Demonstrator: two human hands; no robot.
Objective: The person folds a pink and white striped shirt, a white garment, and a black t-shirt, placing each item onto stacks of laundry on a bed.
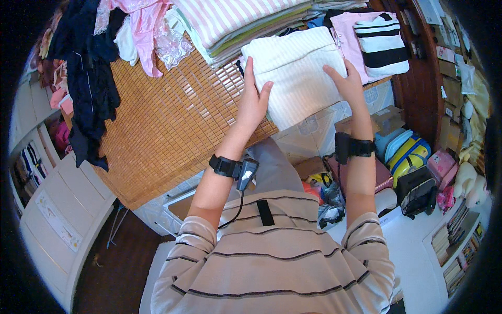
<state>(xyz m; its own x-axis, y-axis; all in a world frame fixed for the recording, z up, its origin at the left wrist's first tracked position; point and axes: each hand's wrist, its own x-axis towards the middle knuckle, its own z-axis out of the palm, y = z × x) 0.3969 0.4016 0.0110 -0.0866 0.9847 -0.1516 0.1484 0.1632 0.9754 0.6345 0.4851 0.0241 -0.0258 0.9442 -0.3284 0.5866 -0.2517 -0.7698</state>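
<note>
A folded white ribbed garment (298,74) lies between my two hands at the near edge of the bed's bamboo mat (164,117). My left hand (253,96) grips its left side, thumb on top. At its right side, my right hand (347,80) has the thumb on top and the other fingers along the far side. Just right of it is a folded garment with black and white stripes (382,47), resting on folded pink cloth (345,29). Behind the white garment rises a stack of folded fabric topped by a pink-and-white striped piece (235,23).
Loose black clothing (86,78) and a pink lace garment (145,35) lie at the mat's left. A dark wooden panel (421,78) borders the right. On the floor there stand a yellow-and-blue bag (410,153) and a black bag (415,192). A white cabinet (55,235) is at left.
</note>
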